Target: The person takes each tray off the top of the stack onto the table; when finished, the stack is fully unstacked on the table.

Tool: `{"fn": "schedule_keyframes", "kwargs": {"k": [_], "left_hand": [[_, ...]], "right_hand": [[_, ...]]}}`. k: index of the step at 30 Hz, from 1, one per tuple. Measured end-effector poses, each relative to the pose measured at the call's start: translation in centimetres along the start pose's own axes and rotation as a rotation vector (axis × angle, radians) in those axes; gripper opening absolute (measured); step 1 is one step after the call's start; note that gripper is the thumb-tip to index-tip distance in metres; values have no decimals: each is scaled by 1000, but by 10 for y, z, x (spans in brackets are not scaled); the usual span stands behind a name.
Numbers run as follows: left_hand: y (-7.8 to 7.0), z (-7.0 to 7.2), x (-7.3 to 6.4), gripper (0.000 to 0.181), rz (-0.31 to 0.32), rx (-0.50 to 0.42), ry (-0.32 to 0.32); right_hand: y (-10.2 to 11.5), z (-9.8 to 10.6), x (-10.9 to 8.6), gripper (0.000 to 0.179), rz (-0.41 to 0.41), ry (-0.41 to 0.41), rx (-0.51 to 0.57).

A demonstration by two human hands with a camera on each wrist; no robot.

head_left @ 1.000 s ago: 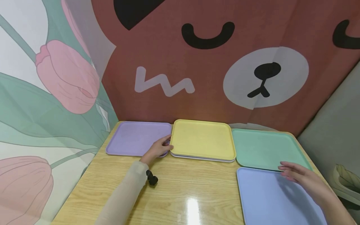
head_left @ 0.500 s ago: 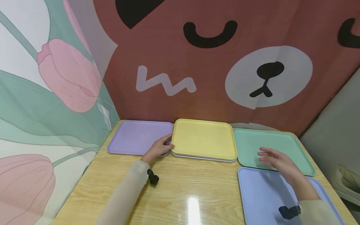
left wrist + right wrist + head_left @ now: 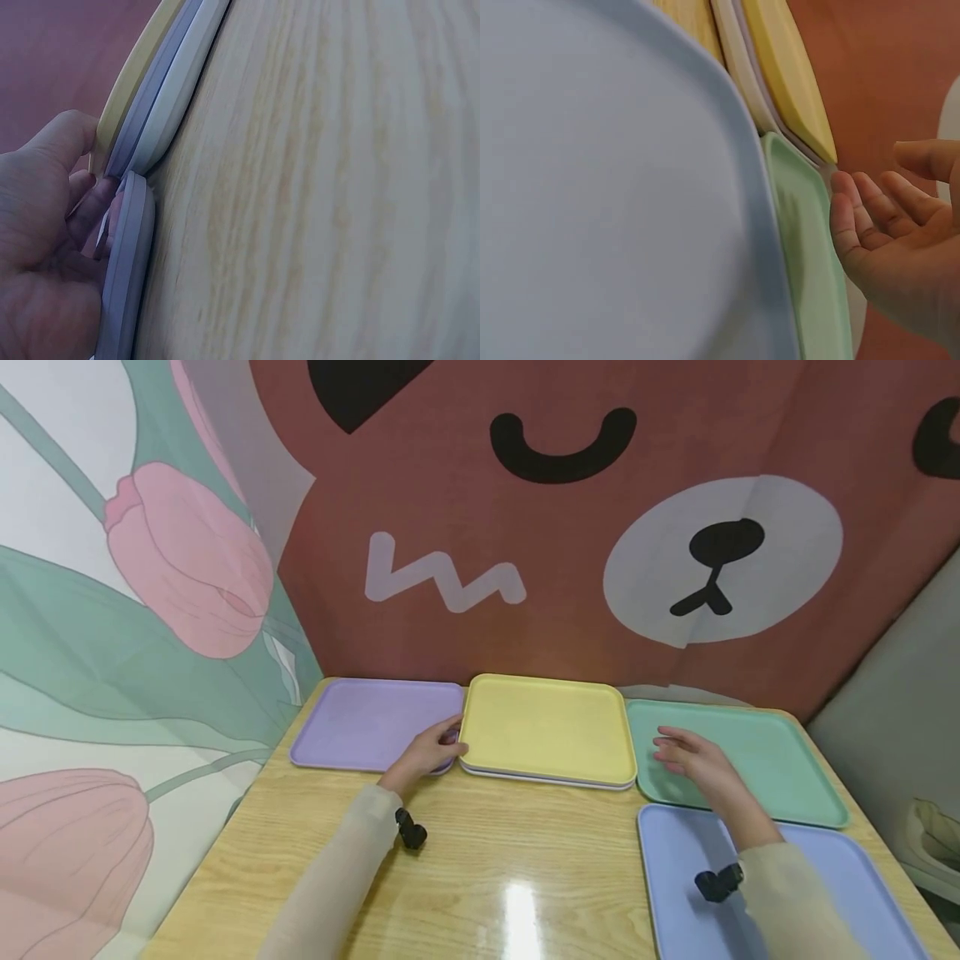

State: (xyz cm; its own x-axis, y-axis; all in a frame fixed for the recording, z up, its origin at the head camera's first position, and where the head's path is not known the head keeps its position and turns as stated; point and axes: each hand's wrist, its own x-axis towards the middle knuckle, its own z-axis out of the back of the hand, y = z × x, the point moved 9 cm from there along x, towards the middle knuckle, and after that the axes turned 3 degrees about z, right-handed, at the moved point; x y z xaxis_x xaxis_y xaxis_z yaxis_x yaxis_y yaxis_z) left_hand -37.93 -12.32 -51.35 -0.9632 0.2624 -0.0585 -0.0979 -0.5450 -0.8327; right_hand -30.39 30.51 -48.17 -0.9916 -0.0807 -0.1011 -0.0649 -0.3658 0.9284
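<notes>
A yellow tray [image 3: 551,731] tops a stack at the back middle of the table. Below it, the left wrist view shows a lavender tray [image 3: 155,86] and a white tray [image 3: 180,86]. My left hand [image 3: 423,753] pinches the stack's left edge, thumb on the yellow rim and fingers curled at the side below. That hand overlaps the right end of a purple tray [image 3: 367,722]. With fingers loosely bent and holding nothing, my right hand [image 3: 701,764] hovers over the green tray [image 3: 780,756], near the yellow tray's right side.
A blue tray [image 3: 671,860] lies at the front right, under my right forearm. The wooden table [image 3: 450,877] meets a brown wall hanging [image 3: 420,643] with a bear face at the back. A flowered hanging [image 3: 75,693] borders the left.
My right hand has moved left and forward, from above the blue tray to above the green one. My left hand stays at the yellow tray's edge. The view has shifted slightly.
</notes>
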Motion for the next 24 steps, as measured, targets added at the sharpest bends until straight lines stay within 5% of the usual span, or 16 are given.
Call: {"fn": "schedule_keyframes", "kwargs": {"k": [13, 24], "left_hand": [[-3, 0, -3, 67, -42, 44, -9], [5, -1, 2, 68, 33, 40, -3]], "right_hand": [[-15, -13, 29, 59, -30, -67, 1], [-25, -25, 50, 59, -99, -99, -19]]}}
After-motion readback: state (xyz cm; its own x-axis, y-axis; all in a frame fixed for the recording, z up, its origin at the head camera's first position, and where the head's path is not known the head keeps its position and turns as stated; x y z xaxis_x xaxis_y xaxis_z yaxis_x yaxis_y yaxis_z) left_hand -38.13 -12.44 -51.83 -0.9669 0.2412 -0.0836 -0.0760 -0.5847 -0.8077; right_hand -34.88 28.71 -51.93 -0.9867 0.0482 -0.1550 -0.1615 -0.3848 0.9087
